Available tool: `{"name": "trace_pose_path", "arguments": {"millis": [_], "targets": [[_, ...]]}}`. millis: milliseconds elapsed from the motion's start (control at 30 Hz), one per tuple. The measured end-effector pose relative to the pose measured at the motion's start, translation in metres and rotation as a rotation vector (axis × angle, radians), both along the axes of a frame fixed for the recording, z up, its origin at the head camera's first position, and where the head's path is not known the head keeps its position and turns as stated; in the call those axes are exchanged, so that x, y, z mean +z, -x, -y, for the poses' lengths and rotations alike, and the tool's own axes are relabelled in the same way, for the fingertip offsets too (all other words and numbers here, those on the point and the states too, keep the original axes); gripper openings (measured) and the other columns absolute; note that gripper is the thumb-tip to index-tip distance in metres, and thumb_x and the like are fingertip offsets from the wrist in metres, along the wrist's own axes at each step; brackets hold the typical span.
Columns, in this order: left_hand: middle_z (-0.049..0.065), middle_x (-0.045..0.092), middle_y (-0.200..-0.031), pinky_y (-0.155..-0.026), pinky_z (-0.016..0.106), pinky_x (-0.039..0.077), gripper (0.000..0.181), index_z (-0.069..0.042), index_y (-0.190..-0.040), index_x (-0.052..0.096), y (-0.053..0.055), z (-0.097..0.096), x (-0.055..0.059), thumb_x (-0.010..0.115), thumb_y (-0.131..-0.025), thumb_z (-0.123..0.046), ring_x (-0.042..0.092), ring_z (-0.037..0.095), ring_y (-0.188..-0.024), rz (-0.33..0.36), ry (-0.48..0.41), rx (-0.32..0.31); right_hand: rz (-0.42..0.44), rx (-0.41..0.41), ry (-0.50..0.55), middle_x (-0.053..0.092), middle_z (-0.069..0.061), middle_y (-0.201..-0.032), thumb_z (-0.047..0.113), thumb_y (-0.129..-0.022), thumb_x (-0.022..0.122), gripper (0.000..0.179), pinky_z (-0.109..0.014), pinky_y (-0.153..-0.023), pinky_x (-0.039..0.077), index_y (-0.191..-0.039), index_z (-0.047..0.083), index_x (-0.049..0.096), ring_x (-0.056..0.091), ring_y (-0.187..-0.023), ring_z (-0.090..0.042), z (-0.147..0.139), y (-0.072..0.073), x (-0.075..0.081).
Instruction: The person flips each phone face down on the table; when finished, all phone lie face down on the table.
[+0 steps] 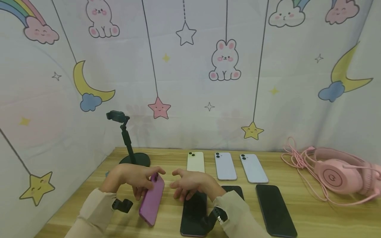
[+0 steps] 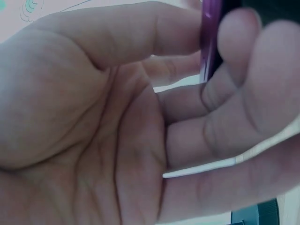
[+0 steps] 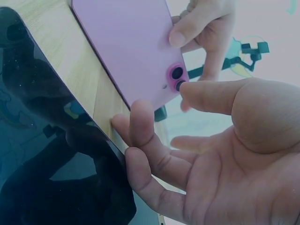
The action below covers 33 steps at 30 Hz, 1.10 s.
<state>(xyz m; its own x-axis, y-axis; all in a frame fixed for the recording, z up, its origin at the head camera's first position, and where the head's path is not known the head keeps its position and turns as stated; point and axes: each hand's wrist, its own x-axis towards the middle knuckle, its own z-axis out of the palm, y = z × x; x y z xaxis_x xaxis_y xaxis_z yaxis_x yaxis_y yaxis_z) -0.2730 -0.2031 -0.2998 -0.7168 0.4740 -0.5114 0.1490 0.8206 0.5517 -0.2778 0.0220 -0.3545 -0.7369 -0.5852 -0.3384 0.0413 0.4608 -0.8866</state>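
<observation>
My left hand (image 1: 135, 177) grips a purple smartphone (image 1: 152, 203) by its upper edges, thumb on the back and fingers curled behind it. The phone is tilted up, its camera bump at the top end and its back facing right. My right hand (image 1: 193, 181) is apart from it on the right, fingers loosely bent and nothing in the grasp. In the right wrist view, its lower fingertips are right at the edge of a black phone (image 3: 56, 117). This phone lies screen up, its upper end partly hidden by the hand.
Three pale phones, one cream (image 1: 195, 162) and two whitish (image 1: 226, 167), lie back up in the rear row. Another dark phone (image 1: 276, 211) lies at right; one more (image 1: 236, 190) is partly behind my right wrist. A black stand (image 1: 128, 140) rises back left, pink headphones (image 1: 336, 175) far right.
</observation>
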Motion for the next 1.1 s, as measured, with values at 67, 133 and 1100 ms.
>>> {"name": "trace_pose_path", "arguments": {"millis": [67,133,1100], "targets": [[0.016,0.067,-0.072,-0.061,0.040,0.058,0.059,-0.020,-0.150,0.034,0.001,0.000,0.001,0.059,-0.098,-0.005,0.064,0.021,-0.053,0.008,0.004,0.000,0.002,0.003,0.001,0.074,-0.015,-0.090,0.027,-0.101,0.059,0.062,-0.033,-0.062,0.050,-0.153,0.009,0.029,0.065,-0.060,-0.017,0.000,0.000,0.000],[0.016,0.067,-0.072,-0.059,0.038,0.058,0.059,-0.020,-0.149,0.034,0.001,0.001,0.001,0.059,-0.098,-0.004,0.064,0.021,-0.053,0.011,0.008,0.001,0.003,0.004,0.004,0.074,-0.015,-0.090,0.026,-0.101,0.059,0.063,-0.032,-0.061,0.050,-0.153,0.009,0.028,0.065,-0.060,-0.017,0.000,0.000,0.000],[0.010,0.069,-0.081,-0.068,0.046,0.059,0.051,-0.028,-0.137,0.051,0.007,-0.011,-0.020,0.070,-0.093,-0.011,0.070,0.024,-0.072,-0.001,0.185,-0.002,0.051,0.094,0.051,0.072,-0.021,-0.085,0.015,-0.100,0.059,0.057,-0.028,-0.056,0.051,-0.150,0.007,0.032,0.064,-0.053,-0.016,0.006,-0.005,-0.002]]}}
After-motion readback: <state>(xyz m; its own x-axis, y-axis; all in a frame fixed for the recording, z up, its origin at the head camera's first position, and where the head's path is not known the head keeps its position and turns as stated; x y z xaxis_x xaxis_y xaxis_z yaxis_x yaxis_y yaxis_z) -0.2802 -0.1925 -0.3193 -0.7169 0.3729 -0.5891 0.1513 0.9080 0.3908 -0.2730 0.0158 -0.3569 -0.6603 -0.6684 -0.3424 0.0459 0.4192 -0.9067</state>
